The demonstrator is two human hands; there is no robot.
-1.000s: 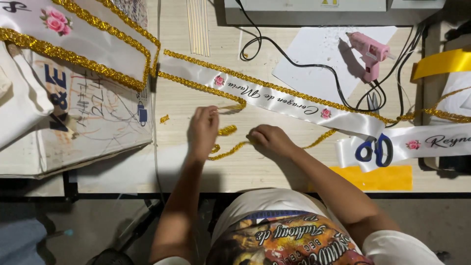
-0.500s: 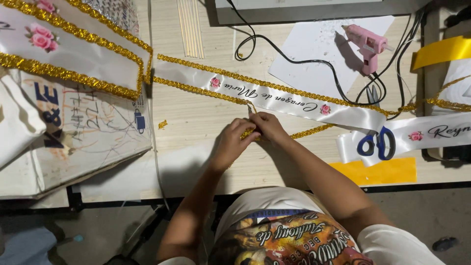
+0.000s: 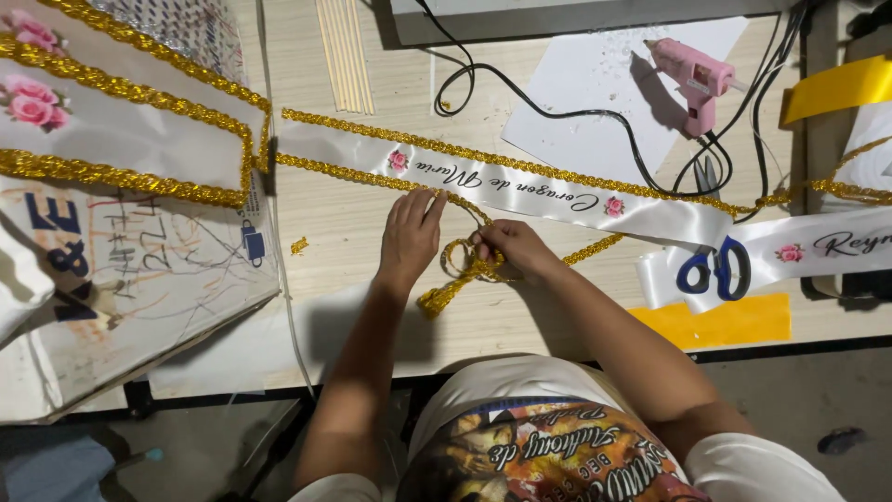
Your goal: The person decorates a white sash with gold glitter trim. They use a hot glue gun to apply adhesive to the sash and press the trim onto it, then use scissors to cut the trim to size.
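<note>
Since half a second ago the two hands have parted: the left hand [image 3: 409, 237] has slid outward and the right hand [image 3: 511, 249] has drawn back a little with the trim. Nearest the body, a loose loop of gold braid trim [image 3: 455, 274] lies on the wooden table [image 3: 353, 223], its tail trailing toward the table's near edge. The right hand's fingers pinch this braid at the loop. The left hand lies flat, fingers together, fingertips pressing the lower edge of the white satin sash [image 3: 520, 191]. Blue-handled scissors [image 3: 714, 270] lie to the right. Farther back, a pink glue gun [image 3: 692, 79] rests on white paper [image 3: 595, 102].
</note>
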